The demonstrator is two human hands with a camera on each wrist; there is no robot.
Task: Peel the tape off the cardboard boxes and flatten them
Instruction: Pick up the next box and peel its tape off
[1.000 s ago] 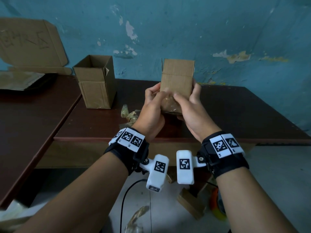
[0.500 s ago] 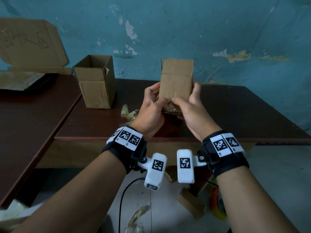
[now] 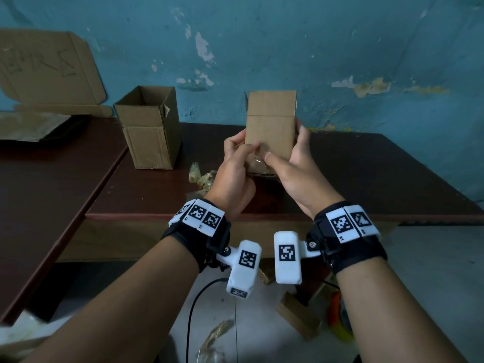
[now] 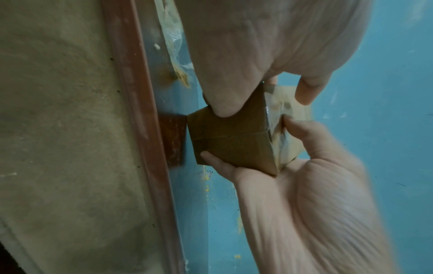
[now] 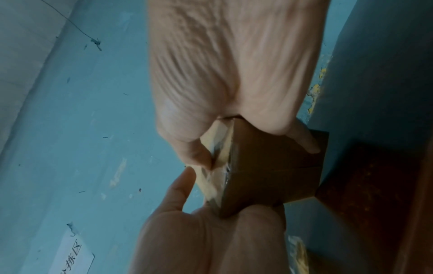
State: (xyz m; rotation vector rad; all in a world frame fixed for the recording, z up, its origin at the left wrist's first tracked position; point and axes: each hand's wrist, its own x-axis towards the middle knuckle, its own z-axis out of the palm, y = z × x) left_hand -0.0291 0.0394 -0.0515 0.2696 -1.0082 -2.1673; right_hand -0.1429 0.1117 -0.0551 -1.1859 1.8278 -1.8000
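Small cardboard box (image 3: 271, 132) held upright in air above brown table (image 3: 366, 179), between both hands. Left hand (image 3: 234, 176) grips box's left side, thumb on near face at clear tape (image 3: 258, 159). Right hand (image 3: 298, 174) grips right side, fingers wrapped behind, thumb tip pressed on same tape patch (thumbs nearly meeting). Second open box (image 3: 149, 129) stands on table left of held box, well apart. Crumpled tape wad (image 3: 200, 176) lies on table just left of left hand.
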